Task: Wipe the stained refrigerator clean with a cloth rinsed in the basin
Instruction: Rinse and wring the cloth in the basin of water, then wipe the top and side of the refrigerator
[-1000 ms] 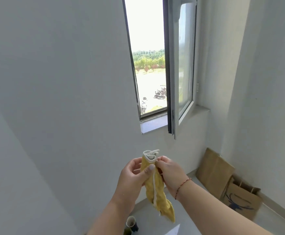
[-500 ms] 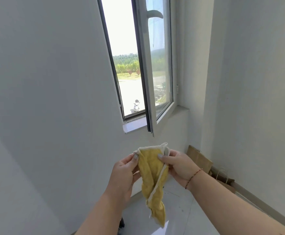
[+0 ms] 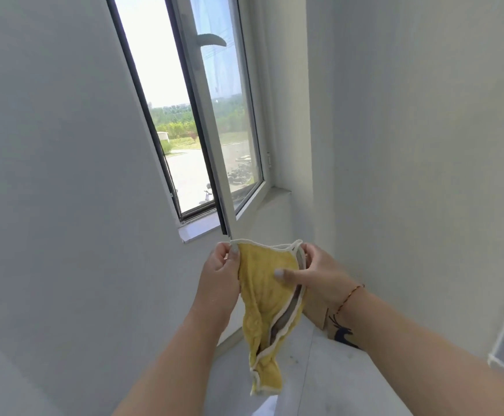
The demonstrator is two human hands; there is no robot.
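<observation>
A yellow cloth [image 3: 264, 292] with a white hem hangs in front of me at chest height. My left hand [image 3: 219, 273] pinches its upper left corner. My right hand [image 3: 314, 276] grips the upper right edge, thumb pressed on the yellow face. Between the two hands the top edge is stretched out, and the rest droops down in folds. No refrigerator and no basin show in the head view.
An open window [image 3: 214, 121] with a white sash swung inward stands just behind the cloth, above a grey sill [image 3: 198, 229]. White walls close in on the left and right. A brown paper bag [image 3: 339, 331] leans in the corner on the grey floor [image 3: 304, 370].
My hands have drawn apart, spreading the bunched cloth wider along its top edge. The view has swung up and left, so the window sits closer and the paper bags are mostly hidden.
</observation>
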